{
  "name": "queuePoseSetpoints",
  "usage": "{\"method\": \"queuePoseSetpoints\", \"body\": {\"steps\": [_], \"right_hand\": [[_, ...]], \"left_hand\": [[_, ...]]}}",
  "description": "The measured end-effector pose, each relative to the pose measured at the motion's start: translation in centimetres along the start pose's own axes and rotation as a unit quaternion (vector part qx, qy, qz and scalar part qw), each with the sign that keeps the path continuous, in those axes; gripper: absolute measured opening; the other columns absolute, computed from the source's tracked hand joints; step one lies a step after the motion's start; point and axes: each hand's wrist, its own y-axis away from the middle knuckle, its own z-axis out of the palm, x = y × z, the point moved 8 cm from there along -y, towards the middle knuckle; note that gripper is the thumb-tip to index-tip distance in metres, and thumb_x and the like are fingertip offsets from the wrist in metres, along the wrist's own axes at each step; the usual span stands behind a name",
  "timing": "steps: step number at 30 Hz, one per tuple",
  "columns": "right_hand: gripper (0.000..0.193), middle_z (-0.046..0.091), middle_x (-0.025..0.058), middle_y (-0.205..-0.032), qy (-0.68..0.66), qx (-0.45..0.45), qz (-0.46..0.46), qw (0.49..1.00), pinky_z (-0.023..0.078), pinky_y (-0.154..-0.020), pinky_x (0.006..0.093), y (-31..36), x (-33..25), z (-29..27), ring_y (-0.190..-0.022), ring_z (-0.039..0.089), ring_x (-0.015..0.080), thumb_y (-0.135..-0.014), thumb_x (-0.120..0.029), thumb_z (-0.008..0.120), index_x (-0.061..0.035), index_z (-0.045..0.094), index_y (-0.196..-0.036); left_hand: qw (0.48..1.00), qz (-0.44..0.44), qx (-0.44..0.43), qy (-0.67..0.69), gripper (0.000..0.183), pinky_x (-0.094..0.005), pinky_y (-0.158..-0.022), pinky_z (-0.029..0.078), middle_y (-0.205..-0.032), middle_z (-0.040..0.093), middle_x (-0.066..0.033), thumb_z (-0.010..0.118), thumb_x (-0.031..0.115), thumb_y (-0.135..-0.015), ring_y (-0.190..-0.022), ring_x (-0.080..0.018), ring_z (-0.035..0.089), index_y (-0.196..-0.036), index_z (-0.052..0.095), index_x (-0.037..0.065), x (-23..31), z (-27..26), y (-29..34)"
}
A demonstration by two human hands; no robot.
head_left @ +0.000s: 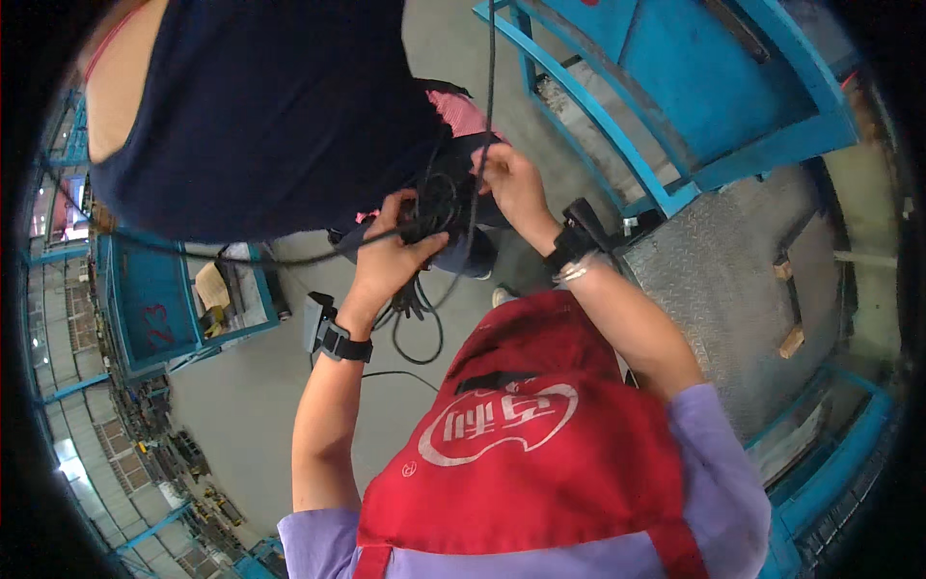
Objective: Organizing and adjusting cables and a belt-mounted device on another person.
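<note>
A tangled bundle of black cable (434, 207) is gripped by my left hand (391, 253), its fingers and thumb wrapped about the coils. Loops of the same cable dangle below that hand. My right hand (511, 183) is raised beside the bundle, to its right. Its thumb and fingers pinch together on a strand of cable that runs up past the top of the view. Another length stretches from the bundle toward the left. Black bands with small devices sit on both my wrists, and a bracelet is on the right one.
Close in front of me is another person in dark clothing (260, 116). A blue metal frame (617, 154) stands at the upper right beside a patterned metal plate (704, 280). A blue bin (159, 318) is on the left. Grey floor (241, 415) lies below.
</note>
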Motion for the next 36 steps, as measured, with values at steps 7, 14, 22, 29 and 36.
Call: {"method": "queuePoseSetpoints", "body": {"steps": [7, 14, 22, 29, 36], "right_hand": [[0.03, 0.063, 0.0091, -0.087, -0.006, -0.032, -0.065, 0.997, 0.048, -0.074, 0.0279, -5.4, 1.0, 1.5, -0.078, 0.06, 0.0175, -0.073, -0.007, 0.067, -0.0026, 0.061, -0.103], [0.022, 0.061, 0.0081, -0.084, 0.017, -0.035, -0.088, 0.995, 0.049, -0.069, 0.0271, -5.7, 0.4, 0.6, -0.075, 0.061, 0.0166, -0.075, -0.004, 0.065, -0.0014, 0.06, -0.096], [0.02, 0.064, 0.0043, -0.09, -0.012, -0.117, -0.033, 0.992, 0.048, -0.067, 0.0221, -6.0, -0.4, -0.4, -0.079, 0.059, 0.0088, -0.081, -0.008, 0.063, -0.0003, 0.062, -0.099], [0.019, 0.062, 0.002, -0.084, 0.129, -0.152, -0.123, 0.972, 0.047, -0.064, 0.0236, -7.1, -3.1, -0.2, -0.073, 0.057, 0.0095, -0.08, -0.015, 0.066, -0.0031, 0.062, -0.095], [0.013, 0.058, 0.0007, -0.079, 0.118, -0.223, -0.093, 0.963, 0.045, -0.061, 0.0199, -9.1, -2.5, 1.1, -0.069, 0.054, 0.0075, -0.082, -0.013, 0.064, -0.0036, 0.059, -0.09]], "left_hand": [[0.994, 0.013, -0.107, 0.002, 0.052, -0.0286, -0.08, 0.045, -0.103, 0.056, -0.0092, 0.068, 0.008, -0.071, -0.088, -0.0179, 0.056, -0.117, 0.045, 0.003, -0.2, 5.0, -0.8], [0.894, -0.143, -0.161, 0.393, 0.049, -0.0242, -0.067, 0.046, -0.101, 0.059, -0.0076, 0.052, 0.031, -0.089, -0.082, -0.0129, 0.057, -0.129, 0.039, 0.005, 0.2, 7.6, -2.6], [0.936, -0.188, -0.085, 0.286, 0.033, -0.0198, -0.05, 0.041, -0.071, 0.06, -0.0035, 0.048, 0.033, -0.094, -0.055, -0.0092, 0.053, -0.1, 0.061, 0.003, -1.3, 10.5, -5.2], [0.937, -0.165, -0.057, 0.301, 0.029, -0.0225, -0.039, 0.039, -0.063, 0.059, -0.0054, 0.051, 0.029, -0.093, -0.046, -0.0101, 0.052, -0.086, 0.058, 0.002, -1.4, 11.5, -6.4], [0.985, -0.123, -0.006, 0.12, 0.029, -0.0231, -0.041, 0.039, -0.062, 0.056, -0.0026, 0.055, 0.029, -0.09, -0.047, -0.0082, 0.05, -0.084, 0.059, 0.0, -0.4, 10.5, -7.1]]}}
